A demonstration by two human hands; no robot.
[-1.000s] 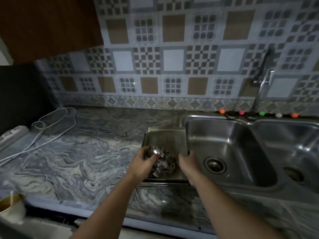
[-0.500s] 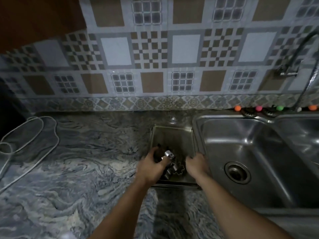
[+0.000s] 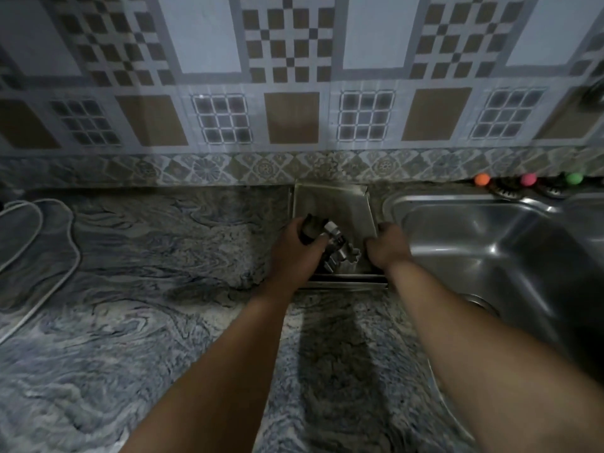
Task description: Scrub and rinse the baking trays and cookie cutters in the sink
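Note:
A steel baking tray [image 3: 340, 207] lies on the marble counter just left of the sink [image 3: 490, 243]. Several metal cookie cutters [image 3: 340, 251] are piled in the tray's near half. My left hand [image 3: 294, 246] grips some of the cutters at the tray's left side, fingers curled round them. My right hand [image 3: 385, 248] holds the tray's right edge, with the thumb inside the tray and the fingers hidden over the rim. A second tray edge [image 3: 346, 284] shows underneath at the front.
A white cable [image 3: 42, 246] loops across the counter at the far left. Coloured knobs [image 3: 526, 179] line the back of the sink. The tiled wall stands right behind the tray. A drain [image 3: 480, 304] shows in the sink behind my right forearm.
The view has dropped and closed in on the tray. My left hand has curled tighter round the cutters; my right hand stays on the tray's right edge.

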